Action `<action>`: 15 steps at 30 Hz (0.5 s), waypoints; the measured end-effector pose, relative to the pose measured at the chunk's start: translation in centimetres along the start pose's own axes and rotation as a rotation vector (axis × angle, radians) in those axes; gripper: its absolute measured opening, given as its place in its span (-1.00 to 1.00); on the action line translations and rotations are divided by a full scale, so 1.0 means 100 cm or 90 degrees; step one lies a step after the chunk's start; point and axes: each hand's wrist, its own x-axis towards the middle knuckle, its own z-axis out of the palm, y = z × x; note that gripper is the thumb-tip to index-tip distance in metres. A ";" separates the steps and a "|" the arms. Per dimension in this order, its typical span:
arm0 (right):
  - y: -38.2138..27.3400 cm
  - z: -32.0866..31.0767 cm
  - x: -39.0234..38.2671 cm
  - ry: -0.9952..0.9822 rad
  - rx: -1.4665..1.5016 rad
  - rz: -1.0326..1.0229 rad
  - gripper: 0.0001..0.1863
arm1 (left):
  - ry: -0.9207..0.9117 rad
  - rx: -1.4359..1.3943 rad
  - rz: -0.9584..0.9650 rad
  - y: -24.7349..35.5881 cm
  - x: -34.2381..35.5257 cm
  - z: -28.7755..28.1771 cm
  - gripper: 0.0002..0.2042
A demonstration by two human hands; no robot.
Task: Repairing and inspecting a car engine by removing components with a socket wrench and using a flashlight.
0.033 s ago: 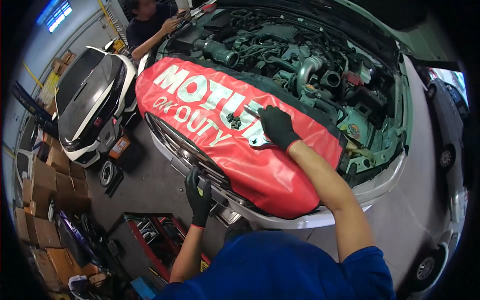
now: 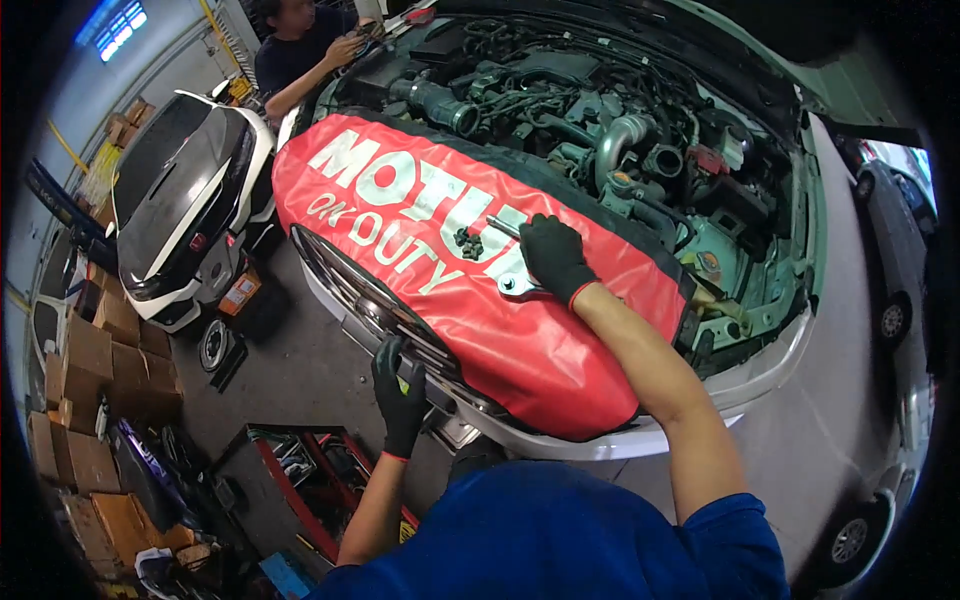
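"Silver metal: is that a slim rod (image 2: 503, 227) at the right hand (image 2: 555, 258)?"

"Yes. That hand, in a black glove with a red cuff, is curled closed around the rod's right end. A silver metal tool with a broad rounded head (image 2: 513, 284) juts out on the near side of the same hand; I cannot tell whether the fingers have hold of it too."

"Where are they?"

"On the red, glossy sheet cover with pale lettering (image 2: 560, 350), draped over the front of a white car. A small heap of dark little pieces (image 2: 468, 243) sits on it, just left of the hand."

"And the left hand (image 2: 398, 395)?"

"Also black-gloved, raised near the dark, chrome-edged grille (image 2: 375, 300), its fingers partly bent. Its palm is hidden, so I cannot tell whether it holds anything."

"Farther out?"

"Beyond the cover, the dark, hose-filled engine (image 2: 560, 110) lies exposed, a curved silver pipe (image 2: 615, 145) toward its right. Near left stands a red-edged tool trolley (image 2: 283, 490); past it are stacked brown cardboard boxes (image 2: 95, 365). Far left, a person in a dark shirt (image 2: 290, 55) stands by the car's corner, near a black-and-white car (image 2: 165, 200)."
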 end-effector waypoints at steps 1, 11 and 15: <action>-0.004 0.005 0.006 0.026 0.010 -0.010 -0.83 | -0.022 0.039 0.020 0.012 0.002 -0.003 -0.54; -0.074 0.044 0.081 0.007 0.010 -0.198 -0.87 | -0.025 -0.165 0.028 0.060 0.081 0.014 -0.56; -0.076 0.045 0.088 0.025 -0.068 -0.301 -0.92 | -0.078 -0.252 0.028 0.076 0.110 0.031 -0.59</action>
